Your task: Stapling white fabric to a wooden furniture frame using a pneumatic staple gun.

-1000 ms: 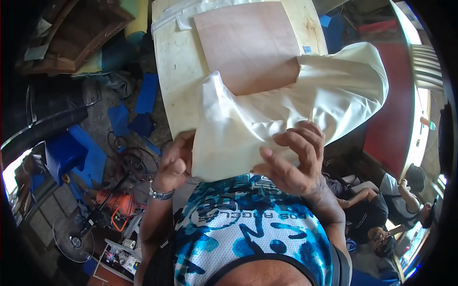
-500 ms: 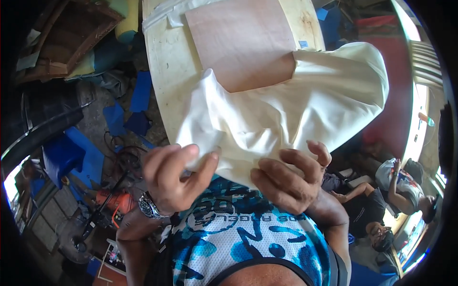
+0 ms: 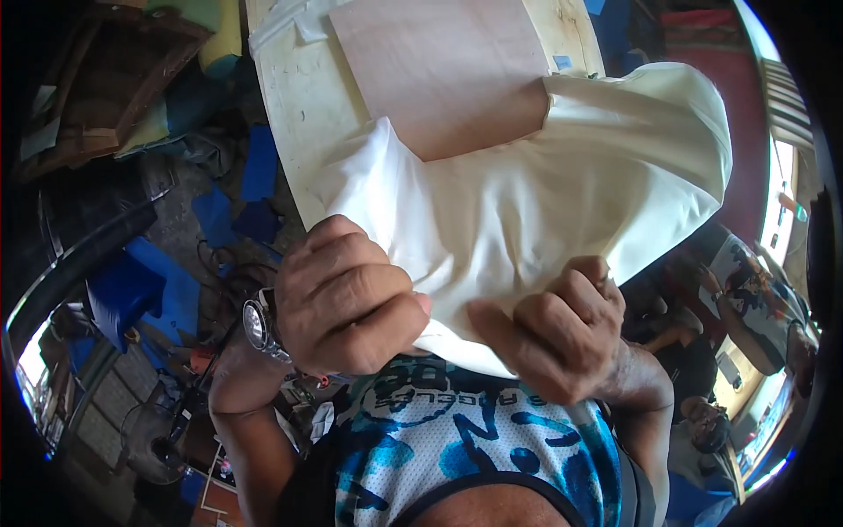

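Note:
A large piece of cream-coloured, smooth sheet material [image 3: 500, 202] spreads before me, with soft folds running toward its near edge. Fingers curled, my left hand [image 3: 351, 299] grips that edge on the left; a wristwatch sits on this wrist. My right hand [image 3: 566, 329] is closed on the same edge a short way to the right. The near edge hangs over my shirt. Beyond it, the far part of the material lies on the table, partly over a flat pinkish-brown sheet [image 3: 448, 70]. Both hands' fingertips are mostly hidden.
The pale wooden table [image 3: 303, 114] reaches away from me. Blue scraps [image 3: 259, 167] litter the floor at left, near a standing fan [image 3: 154, 443] and a wooden frame [image 3: 97, 88]. At the right, people [image 3: 702, 369] sit beside a dark red surface [image 3: 702, 132].
My left hand has closed from loosely spread fingers onto the cream material and risen slightly. The right hand's fingers have curled in tighter. The folds between them have shifted.

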Demonstrator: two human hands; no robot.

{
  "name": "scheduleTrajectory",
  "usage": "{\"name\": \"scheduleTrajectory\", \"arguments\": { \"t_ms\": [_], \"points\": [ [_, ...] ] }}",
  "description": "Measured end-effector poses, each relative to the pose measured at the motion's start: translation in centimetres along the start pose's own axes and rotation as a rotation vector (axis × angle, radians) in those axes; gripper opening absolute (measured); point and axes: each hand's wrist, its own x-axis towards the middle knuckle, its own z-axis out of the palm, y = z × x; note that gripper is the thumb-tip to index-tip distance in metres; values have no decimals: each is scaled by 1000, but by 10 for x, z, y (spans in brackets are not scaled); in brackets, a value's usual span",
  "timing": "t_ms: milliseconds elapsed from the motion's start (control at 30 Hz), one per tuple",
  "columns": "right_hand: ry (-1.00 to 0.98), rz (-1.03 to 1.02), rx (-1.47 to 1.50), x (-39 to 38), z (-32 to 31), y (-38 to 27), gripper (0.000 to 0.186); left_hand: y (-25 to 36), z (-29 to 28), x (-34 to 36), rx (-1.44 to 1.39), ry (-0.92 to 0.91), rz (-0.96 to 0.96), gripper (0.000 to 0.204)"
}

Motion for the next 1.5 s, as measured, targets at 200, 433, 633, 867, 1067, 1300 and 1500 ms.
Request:
{"name": "scheduleTrajectory", "arguments": {
  "t_ms": [200,433,633,867,1067,1300,1500],
  "points": [
    [-68,50,82,18,-15,0,28,1,-15,31,-30,-373,-115,37],
    [-121,82,538,19,-23,15,21,8,-42,46,26,-679,-171,25],
    [-167,81,571,13,-19,17,25,2,-6,9,-184,-337,-160,21],
    [-187,156,465,3,-27,-6,24,14,37,-23,-31,54,-21,15],
    [-239,168,336,-4,-38,-9,26,2,60,-26,154,258,137,10],
    [-167,357,-293,-44,-78,28,56,27,45,-26,302,76,90,14],
    [-15,370,-379,-88,-72,104,48,73,61,0,515,-83,-209,56]
  ]
}}
